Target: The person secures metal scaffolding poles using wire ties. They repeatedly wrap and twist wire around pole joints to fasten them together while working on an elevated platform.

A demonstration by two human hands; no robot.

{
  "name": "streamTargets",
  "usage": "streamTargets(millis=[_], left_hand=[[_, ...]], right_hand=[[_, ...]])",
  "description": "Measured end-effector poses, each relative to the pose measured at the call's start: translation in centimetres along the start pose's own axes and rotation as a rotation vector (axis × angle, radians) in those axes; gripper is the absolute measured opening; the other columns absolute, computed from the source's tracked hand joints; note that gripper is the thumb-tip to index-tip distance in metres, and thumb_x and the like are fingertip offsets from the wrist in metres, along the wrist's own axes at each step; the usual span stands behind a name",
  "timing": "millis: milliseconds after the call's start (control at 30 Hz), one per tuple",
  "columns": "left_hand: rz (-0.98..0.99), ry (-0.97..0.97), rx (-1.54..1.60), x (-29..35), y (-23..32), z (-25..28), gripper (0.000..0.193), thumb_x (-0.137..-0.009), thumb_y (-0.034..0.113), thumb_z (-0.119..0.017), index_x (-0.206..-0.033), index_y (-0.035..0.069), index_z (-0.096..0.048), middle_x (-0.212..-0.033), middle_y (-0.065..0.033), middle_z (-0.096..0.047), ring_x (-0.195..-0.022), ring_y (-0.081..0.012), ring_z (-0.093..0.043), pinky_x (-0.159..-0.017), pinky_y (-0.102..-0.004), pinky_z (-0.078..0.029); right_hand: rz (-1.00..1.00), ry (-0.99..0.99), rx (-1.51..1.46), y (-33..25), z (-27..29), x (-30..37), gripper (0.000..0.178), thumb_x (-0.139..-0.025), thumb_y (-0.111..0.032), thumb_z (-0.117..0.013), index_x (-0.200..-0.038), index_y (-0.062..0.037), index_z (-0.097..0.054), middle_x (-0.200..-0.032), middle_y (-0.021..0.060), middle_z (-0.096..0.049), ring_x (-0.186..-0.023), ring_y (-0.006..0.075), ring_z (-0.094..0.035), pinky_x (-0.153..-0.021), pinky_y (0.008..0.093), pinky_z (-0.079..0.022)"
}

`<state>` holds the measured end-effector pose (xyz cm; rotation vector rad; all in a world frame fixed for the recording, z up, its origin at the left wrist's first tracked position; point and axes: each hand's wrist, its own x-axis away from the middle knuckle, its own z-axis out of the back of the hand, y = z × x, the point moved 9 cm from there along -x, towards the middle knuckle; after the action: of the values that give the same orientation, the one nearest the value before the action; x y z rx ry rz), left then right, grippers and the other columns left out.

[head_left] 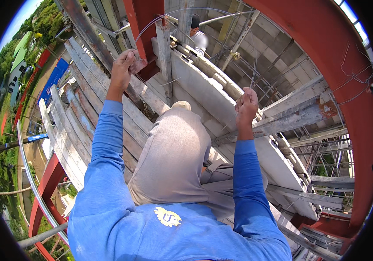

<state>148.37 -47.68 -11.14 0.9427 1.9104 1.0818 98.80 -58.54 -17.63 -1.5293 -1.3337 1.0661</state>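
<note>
A thin metal wire (152, 20) rises from my left hand (124, 68) in a wide arc over the top of the view. Its other side comes down toward my right hand (247, 104). Both hands are raised apart in front of me, with fingers pinched closed on the wire. Below my left hand, a short wire end sticks out near an upright wooden post (163, 61). Between my forearms is my bent knee in grey trousers (175, 148), above a concrete wall panel (208, 87). The fingers of my right hand partly hide its grip.
Red steel beams (352, 126) curve around the right, with loose wire (356, 78) hanging on one. Wooden planks (103, 93) form a platform at left, with a drop beyond. A timber beam (291, 117) crosses at right. Another person (198, 38) is beyond the panel, near scaffold poles (241, 41).
</note>
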Motion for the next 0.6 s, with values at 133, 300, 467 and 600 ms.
streamTargets(millis=[133,300,467,600], left_hand=[[-0.153,-0.092,-0.15,-0.7,3.7,-1.3,0.038,-0.11,0.038,-0.06,-0.114,0.0,-0.067,-0.077,0.0054,-0.043,-0.07,-0.008,-0.041,-0.065,-0.0256,-0.038],[-0.223,-0.037,-0.248,3.2,6.9,0.8,0.038,-0.109,0.038,-0.063,-0.11,0.001,-0.073,-0.074,0.009,-0.049,-0.067,-0.0045,-0.042,-0.063,-0.0227,-0.037],[-0.068,-0.16,-0.183,5.9,7.6,1.6,0.042,-0.109,0.042,-0.062,-0.115,0.001,-0.071,-0.07,0.0078,-0.043,-0.064,-0.0054,-0.041,-0.063,-0.0236,-0.041],[0.053,-0.207,-0.223,4.5,6.9,0.1,0.044,-0.108,0.044,-0.063,-0.117,0.001,-0.069,-0.069,0.0069,-0.043,-0.06,-0.0062,-0.041,-0.058,-0.0241,-0.04]], right_hand=[[0.083,-0.087,0.06,-2.3,-4.8,-0.7,0.024,-0.113,-0.025,-0.056,-0.117,-0.0043,-0.068,-0.074,-0.001,-0.061,-0.06,0.0086,-0.055,-0.055,0.0251,-0.043],[0.137,-0.147,0.339,-3.4,-3.7,-2.4,0.025,-0.112,-0.027,-0.057,-0.118,-0.0048,-0.067,-0.087,0.0022,-0.069,-0.08,0.0097,-0.066,-0.068,0.0278,-0.051],[0.114,-0.057,0.037,-4.5,-2.3,-2.3,0.021,-0.11,-0.025,-0.061,-0.114,-0.0057,-0.069,-0.069,-0.0036,-0.051,-0.051,0.008,-0.046,-0.049,0.0242,-0.039],[0.221,-0.025,0.294,-6.5,-1.5,-4.2,0.022,-0.109,-0.022,-0.062,-0.108,-0.0034,-0.073,-0.07,-0.0046,-0.052,-0.06,0.0042,-0.041,-0.056,0.0254,-0.038]])
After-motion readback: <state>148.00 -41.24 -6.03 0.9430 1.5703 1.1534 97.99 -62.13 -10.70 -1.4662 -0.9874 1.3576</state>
